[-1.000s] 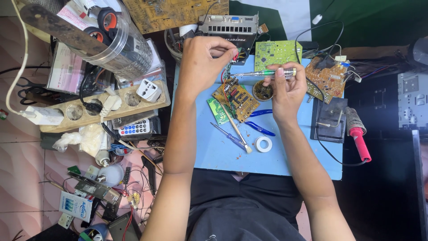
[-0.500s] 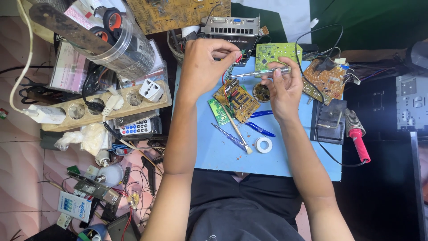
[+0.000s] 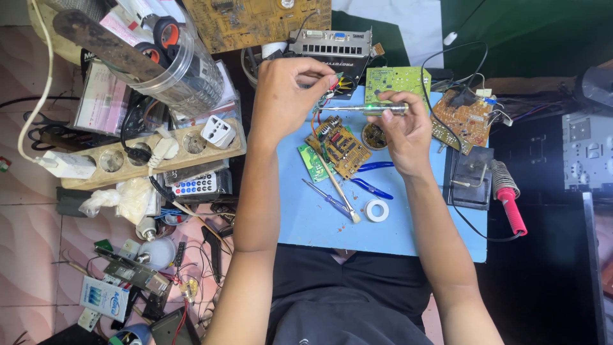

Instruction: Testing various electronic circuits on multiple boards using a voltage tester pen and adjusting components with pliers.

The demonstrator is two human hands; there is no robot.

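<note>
The left hand pinches thin wires; the right hand grips a metal pen-shaped tool above a brown circuit board on the blue tabletop. A brush, pliers and a solder roll lie just beside; the near tabletop edge stays open.

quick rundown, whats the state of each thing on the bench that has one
left hand: closed, pinching small wires
right hand: gripping the silver pen-shaped tool
silver pen-shaped tool: held level, tip toward the left hand
brown circuit board: flat on the blue mat, bare
soldering iron: resting unheld at the right
power strip: plugs inserted
tape roll: lying flat
</note>
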